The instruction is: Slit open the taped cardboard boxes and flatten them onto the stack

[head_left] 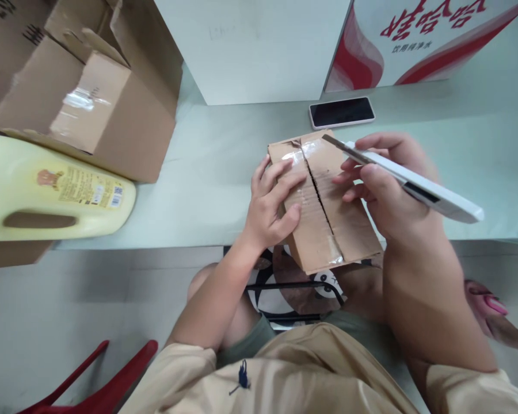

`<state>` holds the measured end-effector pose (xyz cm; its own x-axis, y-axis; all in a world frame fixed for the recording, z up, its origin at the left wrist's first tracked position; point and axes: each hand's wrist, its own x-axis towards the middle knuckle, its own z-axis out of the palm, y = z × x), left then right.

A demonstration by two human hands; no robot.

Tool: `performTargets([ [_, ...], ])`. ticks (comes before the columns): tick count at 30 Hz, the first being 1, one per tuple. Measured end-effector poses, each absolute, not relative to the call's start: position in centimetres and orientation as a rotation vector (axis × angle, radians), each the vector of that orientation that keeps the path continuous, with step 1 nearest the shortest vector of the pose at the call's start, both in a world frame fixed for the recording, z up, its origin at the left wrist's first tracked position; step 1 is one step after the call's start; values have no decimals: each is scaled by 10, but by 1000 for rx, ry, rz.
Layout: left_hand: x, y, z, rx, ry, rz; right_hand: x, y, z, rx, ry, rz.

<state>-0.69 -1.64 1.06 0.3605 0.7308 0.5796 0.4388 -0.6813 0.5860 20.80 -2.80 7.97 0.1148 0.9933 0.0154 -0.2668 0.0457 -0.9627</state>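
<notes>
Steadying the taped box (328, 230) at the surface's (207, 190) near edge, the open left hand (273, 207) risks a nick if the knife (410, 181) in the right hand's (388, 198) closed grip slips.

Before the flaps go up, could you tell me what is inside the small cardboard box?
Only a dark slit shows between the closed flaps of the box; they hide the contents.
</notes>
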Motion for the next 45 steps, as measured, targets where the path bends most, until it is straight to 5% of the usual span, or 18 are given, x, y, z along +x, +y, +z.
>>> performTargets([
  [8, 1, -13, 8, 1987, 1029, 1298, 206, -26, 78, -1010, -800, 1252],
  [17, -33, 16, 23, 108, 978, 1612, 261, 12, 40, -842, 5, 1106],
  [45, -28, 15, 21, 225, 1009, 1578, 248, 6, 40, -865, -136, 1139],
])
